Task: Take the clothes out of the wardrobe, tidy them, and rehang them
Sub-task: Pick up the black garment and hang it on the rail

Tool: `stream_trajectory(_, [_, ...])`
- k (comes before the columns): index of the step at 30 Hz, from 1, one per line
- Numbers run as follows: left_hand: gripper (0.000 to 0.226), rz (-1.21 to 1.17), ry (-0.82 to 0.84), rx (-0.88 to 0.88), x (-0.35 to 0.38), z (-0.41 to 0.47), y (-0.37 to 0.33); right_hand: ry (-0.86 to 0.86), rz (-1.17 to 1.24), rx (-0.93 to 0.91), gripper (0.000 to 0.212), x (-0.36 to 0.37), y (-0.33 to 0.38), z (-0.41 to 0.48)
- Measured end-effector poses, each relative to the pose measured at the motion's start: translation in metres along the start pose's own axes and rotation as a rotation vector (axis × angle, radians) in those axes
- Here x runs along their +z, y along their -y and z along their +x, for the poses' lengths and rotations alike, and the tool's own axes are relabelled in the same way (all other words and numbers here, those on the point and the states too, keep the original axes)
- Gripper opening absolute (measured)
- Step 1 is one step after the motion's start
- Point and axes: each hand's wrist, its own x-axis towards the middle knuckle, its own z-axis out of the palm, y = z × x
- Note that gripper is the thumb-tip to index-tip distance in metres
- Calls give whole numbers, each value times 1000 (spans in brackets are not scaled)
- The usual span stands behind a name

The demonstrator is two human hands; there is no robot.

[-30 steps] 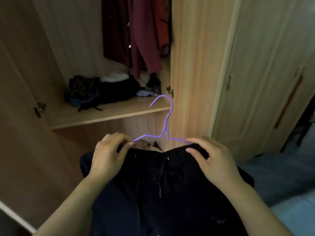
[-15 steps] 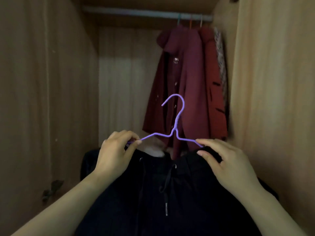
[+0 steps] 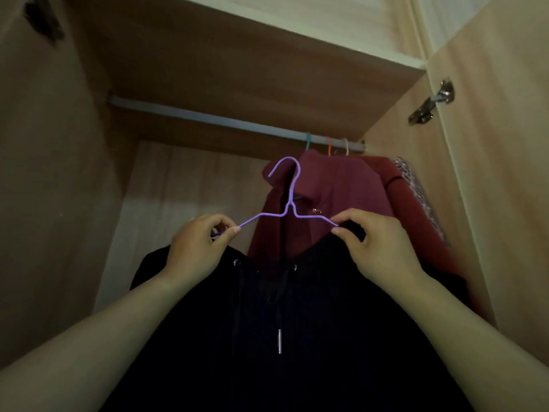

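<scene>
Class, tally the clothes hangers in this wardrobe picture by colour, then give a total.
Purple hanger: 1
Green hanger: 1
Orange hanger: 1
Cream hanger: 1
Total: 4

Of the hanger (image 3: 289,203), both shoulder ends are hidden: one mostly inside the left hand (image 3: 194,251), the other behind the right hand (image 3: 377,248) and the hoodie (image 3: 297,337) collar. The hoodie runs off the bottom edge, and both forearms are cut off too. The red coat (image 3: 341,188) is covered below by the hoodie. Behind the coat, a patterned garment (image 3: 416,188) shows only a strip. The hinge (image 3: 43,17) at top left is dark and blurred.
</scene>
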Motion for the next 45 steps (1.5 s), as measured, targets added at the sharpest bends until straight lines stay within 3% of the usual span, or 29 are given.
stream_trajectory(3, [3, 142, -45, 35, 24, 32, 34, -19, -87, -21, 10, 39, -14, 31])
stream_trajectory(7, [48, 220, -83, 23, 56, 38, 78, -41, -208, -33, 10, 74, -38, 65])
stream_trajectory(12, [80, 175, 76, -67, 93, 46, 125, -49, -268, -40, 13, 110, -54, 116])
stream_trajectory(23, [71, 148, 139, -87, 110, 157, 181, -65, -378, 3, 16, 179, -38, 256])
stream_trajectory(28, [74, -28, 149, -78, 102, 197, 188, -55, -499, -10, 16, 188, -20, 296])
stream_trajectory(36, [60, -59, 170, -43, 131, 177, 208, -44, -556, -96, 13, 236, -15, 280])
stream_trajectory(40, [69, -53, 203, -26, 143, 153, 212, -94, -656, -151, 34, 240, -17, 247])
stream_trajectory(45, [78, 16, 233, -14, 143, 115, 201, 35, -542, -116, 53, 248, -32, 173])
